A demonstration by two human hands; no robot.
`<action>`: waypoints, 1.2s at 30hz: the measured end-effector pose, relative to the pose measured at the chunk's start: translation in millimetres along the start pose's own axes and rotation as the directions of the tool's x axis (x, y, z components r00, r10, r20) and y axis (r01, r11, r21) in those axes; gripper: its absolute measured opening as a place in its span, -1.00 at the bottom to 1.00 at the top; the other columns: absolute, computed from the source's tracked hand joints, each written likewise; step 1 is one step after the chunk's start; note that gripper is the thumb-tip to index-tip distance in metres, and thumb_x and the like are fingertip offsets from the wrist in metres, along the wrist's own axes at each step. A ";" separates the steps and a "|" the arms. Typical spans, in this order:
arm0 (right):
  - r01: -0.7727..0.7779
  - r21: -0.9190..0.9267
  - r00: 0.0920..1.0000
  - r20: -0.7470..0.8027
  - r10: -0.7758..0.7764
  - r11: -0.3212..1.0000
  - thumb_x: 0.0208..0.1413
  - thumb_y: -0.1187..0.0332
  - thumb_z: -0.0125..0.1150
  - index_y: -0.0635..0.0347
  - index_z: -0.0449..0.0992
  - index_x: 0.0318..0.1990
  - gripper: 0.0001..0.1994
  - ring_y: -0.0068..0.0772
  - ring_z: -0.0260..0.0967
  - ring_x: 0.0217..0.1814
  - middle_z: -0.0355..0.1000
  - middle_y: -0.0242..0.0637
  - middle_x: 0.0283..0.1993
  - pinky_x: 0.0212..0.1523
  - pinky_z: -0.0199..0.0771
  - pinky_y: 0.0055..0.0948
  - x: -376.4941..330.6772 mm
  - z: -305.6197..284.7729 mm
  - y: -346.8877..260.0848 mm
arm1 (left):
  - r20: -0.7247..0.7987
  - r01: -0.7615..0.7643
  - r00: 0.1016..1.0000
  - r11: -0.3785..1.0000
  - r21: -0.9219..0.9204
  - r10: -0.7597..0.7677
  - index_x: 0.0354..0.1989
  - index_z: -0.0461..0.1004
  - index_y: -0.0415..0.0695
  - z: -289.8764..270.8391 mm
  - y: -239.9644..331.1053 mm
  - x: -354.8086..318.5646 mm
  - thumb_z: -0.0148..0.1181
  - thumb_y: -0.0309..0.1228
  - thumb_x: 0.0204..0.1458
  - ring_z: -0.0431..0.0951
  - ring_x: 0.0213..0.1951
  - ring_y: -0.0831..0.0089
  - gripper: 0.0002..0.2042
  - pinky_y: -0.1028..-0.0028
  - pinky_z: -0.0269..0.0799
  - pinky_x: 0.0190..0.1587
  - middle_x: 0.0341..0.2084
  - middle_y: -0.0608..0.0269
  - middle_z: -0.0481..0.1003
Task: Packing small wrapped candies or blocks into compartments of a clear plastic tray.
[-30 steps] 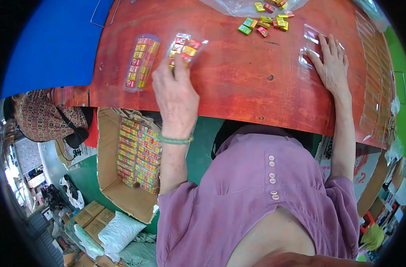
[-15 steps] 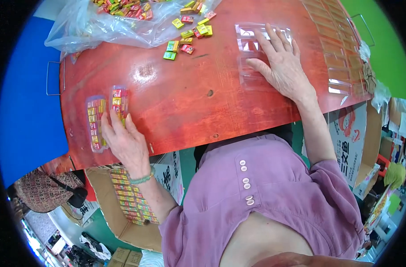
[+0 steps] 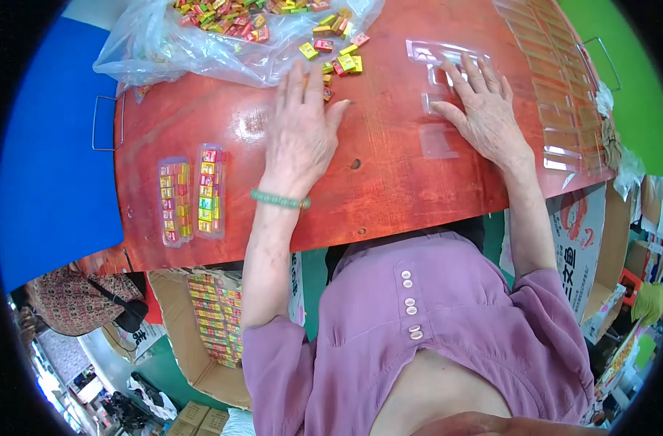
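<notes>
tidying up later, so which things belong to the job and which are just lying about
Job, apparently:
loose little boxes
bag of boxes
two filled trays
clear tray under right hand
other clear trays
carton of filled packs

Lying about, apparently:
brown cartons
red item
crumpled plastic

The tray is shiny plastic, the bag crinkled plastic, the table glossy wood

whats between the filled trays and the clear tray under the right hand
The left hand and a stretch of red tabletop lie between them, in the head view.
</notes>
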State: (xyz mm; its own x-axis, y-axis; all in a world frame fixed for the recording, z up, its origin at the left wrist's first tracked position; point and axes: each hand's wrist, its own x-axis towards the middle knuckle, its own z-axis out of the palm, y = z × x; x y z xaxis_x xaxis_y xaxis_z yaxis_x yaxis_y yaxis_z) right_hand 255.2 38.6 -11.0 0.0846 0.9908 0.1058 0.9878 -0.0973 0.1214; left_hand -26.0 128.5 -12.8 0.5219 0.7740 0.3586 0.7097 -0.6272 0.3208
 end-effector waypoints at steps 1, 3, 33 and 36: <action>-0.001 -0.002 1.000 -0.010 0.001 1.000 0.35 -0.25 -0.07 -0.16 0.12 0.54 -0.28 0.03 -0.19 0.67 0.01 -0.12 0.61 0.59 -0.27 0.12 2.1 -2.7 1.4 | -0.008 -0.005 1.000 1.000 0.003 0.005 0.33 0.28 -0.33 6.1 -0.7 1.1 0.21 -0.26 0.24 0.25 0.37 -0.22 -0.43 0.02 0.24 0.38 0.33 -0.29 0.26; 0.037 0.159 0.996 -0.087 -0.024 0.987 0.38 -0.13 0.00 -0.08 0.20 0.50 -0.36 0.02 -0.06 0.63 0.10 -0.08 0.57 0.56 -0.07 0.02 6.8 -13.7 1.1 | 0.070 -0.017 0.997 0.999 0.051 0.013 0.35 0.27 -0.32 14.5 -2.1 1.9 0.20 -0.19 0.24 0.24 0.37 -0.21 -0.39 0.02 0.25 0.37 0.35 -0.29 0.24; 0.294 0.302 0.948 0.028 -0.317 0.907 -0.02 -0.52 0.13 -0.03 0.50 0.28 -0.11 -0.01 0.33 0.38 0.44 0.05 0.26 0.31 0.26 0.16 321.4 0.5 -152.6 | -0.221 0.250 0.944 0.968 -0.009 -0.246 0.15 0.28 -0.44 21.2 -58.0 53.6 0.46 -0.30 -0.03 0.45 -0.06 -0.14 -0.34 0.01 0.37 0.05 -0.11 -0.24 0.45; 0.267 0.334 0.950 0.065 -0.304 0.904 0.00 -0.48 0.13 -0.04 0.54 0.24 -0.16 -0.01 0.43 0.28 0.48 0.05 0.20 0.27 0.32 0.12 290.6 -2.5 -150.1 | -0.238 0.265 0.930 0.959 -0.098 -0.281 0.38 0.01 -0.46 18.7 -57.9 57.9 0.51 -0.32 -0.09 0.45 0.01 -0.19 -0.05 0.02 0.34 0.14 0.00 -0.31 0.41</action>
State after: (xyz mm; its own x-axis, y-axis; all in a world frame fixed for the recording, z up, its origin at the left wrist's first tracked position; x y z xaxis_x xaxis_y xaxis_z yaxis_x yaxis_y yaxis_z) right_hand 131.1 340.8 4.0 -0.2115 0.9774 -0.0002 0.9593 0.2076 -0.1915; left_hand -28.0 211.3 -27.0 0.1733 0.8752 0.4516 0.7730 -0.4050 0.4883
